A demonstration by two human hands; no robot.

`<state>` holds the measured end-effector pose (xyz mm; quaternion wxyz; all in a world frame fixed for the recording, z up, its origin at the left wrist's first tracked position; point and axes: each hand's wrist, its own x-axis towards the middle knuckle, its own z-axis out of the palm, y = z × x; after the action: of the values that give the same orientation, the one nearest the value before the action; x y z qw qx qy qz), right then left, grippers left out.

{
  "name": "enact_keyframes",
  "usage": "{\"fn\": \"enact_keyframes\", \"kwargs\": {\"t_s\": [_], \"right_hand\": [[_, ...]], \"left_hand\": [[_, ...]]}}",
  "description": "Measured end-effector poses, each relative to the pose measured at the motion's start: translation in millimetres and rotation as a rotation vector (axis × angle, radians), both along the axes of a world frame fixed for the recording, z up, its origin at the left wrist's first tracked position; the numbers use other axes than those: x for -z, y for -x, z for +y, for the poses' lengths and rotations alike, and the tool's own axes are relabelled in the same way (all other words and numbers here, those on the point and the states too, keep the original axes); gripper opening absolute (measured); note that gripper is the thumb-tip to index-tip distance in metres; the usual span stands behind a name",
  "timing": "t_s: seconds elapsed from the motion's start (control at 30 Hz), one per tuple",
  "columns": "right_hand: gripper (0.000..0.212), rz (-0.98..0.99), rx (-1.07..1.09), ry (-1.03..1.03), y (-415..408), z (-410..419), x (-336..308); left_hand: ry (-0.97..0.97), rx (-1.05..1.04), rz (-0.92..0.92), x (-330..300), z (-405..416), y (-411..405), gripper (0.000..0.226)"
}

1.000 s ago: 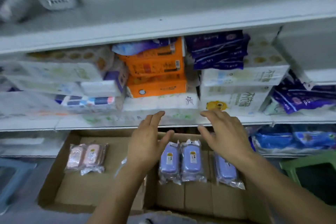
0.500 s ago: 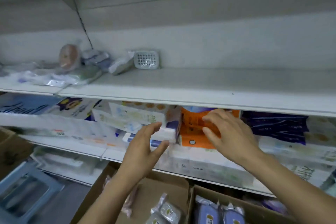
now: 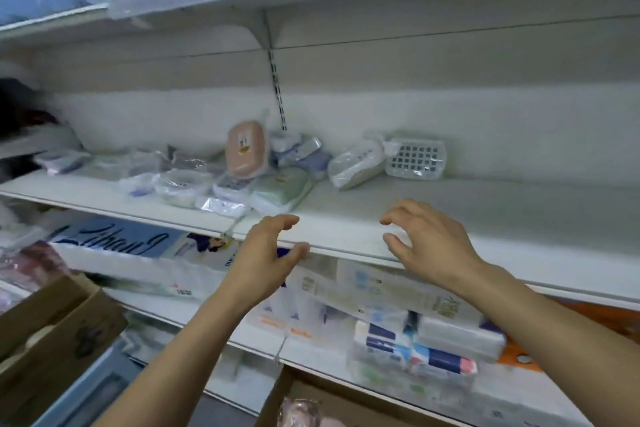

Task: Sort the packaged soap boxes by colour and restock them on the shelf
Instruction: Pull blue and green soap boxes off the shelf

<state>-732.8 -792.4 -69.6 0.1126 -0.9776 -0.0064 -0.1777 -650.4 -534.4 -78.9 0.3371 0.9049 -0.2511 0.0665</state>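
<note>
- Hands are seen raised in front of a white shelf, which serves as the landmark for everything below.
- Left hand is held at the shelf's front edge, fingers loosely curved and thumb spread; nothing is gripped. Whether the thumb touches the edge cannot be told.
- Right hand is held just to the right of the left one, over the same front edge, fingers relaxed and slightly bent, with nothing held.
- Wrapped soap boxes are gathered on the shelf's left half, toward the back wall, well apart from both hands.
- A pink soap box is propped upright at the back of that group, leaning against its neighbours.
- A green soap box is laid flat in front of the pink one, nearest the shelf's front edge.
- A white soap box is tilted to the right of the pink one, with a clear slotted soap tray just beside it.
- Further wrapped, pale packets are spread to the left along the shelf; their colours are blurred.
- Tissue packs are stacked on the level beneath the shelf.
- A cardboard box is seen below the shelf at far left, and another cardboard box below centre, with a pink wrapped item partly visible inside.
</note>
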Motion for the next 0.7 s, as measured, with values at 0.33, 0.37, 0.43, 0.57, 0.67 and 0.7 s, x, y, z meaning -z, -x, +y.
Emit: {"fn": "enact_keyframes", "kwargs": {"t_s": [0.33, 0.37, 0.43, 0.57, 0.67, 0.7], "right_hand": [[0.039, 0.118, 0.02, -0.078, -112, 69, -11], [0.041, 0.121, 0.016, -0.089, -120, 76, -12], [0.044, 0.122, 0.004, -0.093, -136, 91, -13], [0.05, 0.109, -0.067, -0.062, -167, 123, -14], [0.057, 0.19, -0.122, -0.028, -185, 142, -11], [0.057, 0.251, -0.132, -0.018, -188, 145, -8]], "left_hand": [[0.106, -0.178, -0.069, -20, 29, -117, 0.049], [0.124, -0.221, -0.079, -22, 34, -127, 0.048], [0.154, -0.296, -0.081, -23, 47, -145, 0.047], [0.04, -0.297, -0.058, -15, 71, -169, 0.048], [-0.147, -0.209, -0.101, -6, 82, -181, 0.053], [-0.245, -0.169, -0.128, -3, 83, -185, 0.053]]}}
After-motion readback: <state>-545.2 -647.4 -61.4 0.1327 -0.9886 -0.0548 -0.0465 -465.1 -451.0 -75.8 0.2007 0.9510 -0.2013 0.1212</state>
